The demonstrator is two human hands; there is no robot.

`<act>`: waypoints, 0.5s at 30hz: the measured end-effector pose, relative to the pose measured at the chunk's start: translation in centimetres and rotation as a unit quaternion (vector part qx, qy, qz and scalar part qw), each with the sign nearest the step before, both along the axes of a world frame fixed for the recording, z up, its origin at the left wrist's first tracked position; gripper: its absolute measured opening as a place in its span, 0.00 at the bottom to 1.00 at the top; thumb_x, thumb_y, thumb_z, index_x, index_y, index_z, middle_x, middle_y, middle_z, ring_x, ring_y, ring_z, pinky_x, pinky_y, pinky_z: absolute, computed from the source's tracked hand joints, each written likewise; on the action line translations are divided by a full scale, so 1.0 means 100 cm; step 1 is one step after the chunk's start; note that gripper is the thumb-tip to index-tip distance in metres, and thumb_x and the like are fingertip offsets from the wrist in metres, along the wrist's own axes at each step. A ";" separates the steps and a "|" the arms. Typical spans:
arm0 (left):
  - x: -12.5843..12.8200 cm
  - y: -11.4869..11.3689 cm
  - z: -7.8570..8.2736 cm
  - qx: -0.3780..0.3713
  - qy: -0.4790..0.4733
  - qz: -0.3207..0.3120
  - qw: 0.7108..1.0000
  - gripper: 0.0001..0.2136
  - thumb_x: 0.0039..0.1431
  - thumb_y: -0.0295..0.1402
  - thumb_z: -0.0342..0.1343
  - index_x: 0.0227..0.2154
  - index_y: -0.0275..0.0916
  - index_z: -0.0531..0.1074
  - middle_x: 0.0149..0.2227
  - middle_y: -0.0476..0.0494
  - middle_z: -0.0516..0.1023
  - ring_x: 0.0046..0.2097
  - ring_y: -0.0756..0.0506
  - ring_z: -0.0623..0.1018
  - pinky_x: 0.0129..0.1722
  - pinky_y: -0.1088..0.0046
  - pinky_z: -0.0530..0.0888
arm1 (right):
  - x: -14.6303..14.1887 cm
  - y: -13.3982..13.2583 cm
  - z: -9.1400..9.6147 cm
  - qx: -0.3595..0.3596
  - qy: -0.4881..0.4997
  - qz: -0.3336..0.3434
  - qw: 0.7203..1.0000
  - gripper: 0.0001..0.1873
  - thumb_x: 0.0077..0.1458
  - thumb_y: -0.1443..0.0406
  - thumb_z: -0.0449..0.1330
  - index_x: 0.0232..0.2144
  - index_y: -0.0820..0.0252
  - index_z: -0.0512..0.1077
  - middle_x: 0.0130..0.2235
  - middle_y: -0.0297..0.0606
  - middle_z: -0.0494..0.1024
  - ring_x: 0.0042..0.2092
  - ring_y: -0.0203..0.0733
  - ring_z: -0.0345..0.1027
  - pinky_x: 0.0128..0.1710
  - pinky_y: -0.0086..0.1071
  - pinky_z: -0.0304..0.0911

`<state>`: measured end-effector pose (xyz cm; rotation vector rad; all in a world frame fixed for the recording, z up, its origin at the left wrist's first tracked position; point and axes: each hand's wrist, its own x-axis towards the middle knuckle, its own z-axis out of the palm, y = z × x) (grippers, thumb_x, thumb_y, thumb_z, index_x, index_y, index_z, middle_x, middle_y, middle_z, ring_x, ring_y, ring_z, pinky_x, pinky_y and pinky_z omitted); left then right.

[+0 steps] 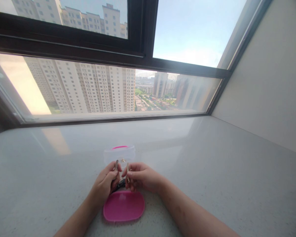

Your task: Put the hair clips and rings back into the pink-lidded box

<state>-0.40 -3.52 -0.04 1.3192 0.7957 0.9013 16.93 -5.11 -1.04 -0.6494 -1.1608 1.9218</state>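
Observation:
My left hand is closed on a slim dark-grey metal tool that stands up past the thumb; its exact kind is too small to tell. Facing it, my right hand pinches a slim shiny metal piece upright between thumb and fingers. The two pieces are a short gap apart. Below and between the hands shows a black object, partly hidden by the fingers. A pink oval lid or tray lies just in front of my wrists. Behind the hands is a clear plastic box with a pink handle.
Small gold-coloured bits show at the clear box. Everything rests on a pale speckled, glossy sill. A dark-framed window rises at the back, and a white wall bounds the right side.

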 end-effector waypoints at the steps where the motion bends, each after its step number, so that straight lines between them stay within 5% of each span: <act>1: 0.000 -0.001 0.001 -0.009 -0.006 -0.002 1.000 0.04 0.52 0.33 0.46 0.29 0.38 0.62 0.14 0.58 0.56 0.17 0.55 0.54 0.17 0.80 0.51 | 0.000 0.000 0.000 -0.001 0.002 0.002 1.000 0.16 0.48 0.61 0.63 0.37 0.67 0.68 0.25 0.37 0.75 0.22 0.31 0.67 0.22 0.23 0.61; 15: -0.003 0.003 -0.007 -0.025 -0.014 -0.026 0.999 0.08 0.46 0.28 0.46 0.32 0.37 0.63 0.15 0.56 0.62 0.17 0.53 0.59 0.16 0.78 0.53 | 0.001 -0.002 0.001 -0.007 0.005 -0.002 1.000 0.15 0.41 0.65 0.66 0.32 0.69 0.72 0.24 0.37 0.75 0.20 0.30 0.66 0.20 0.23 0.60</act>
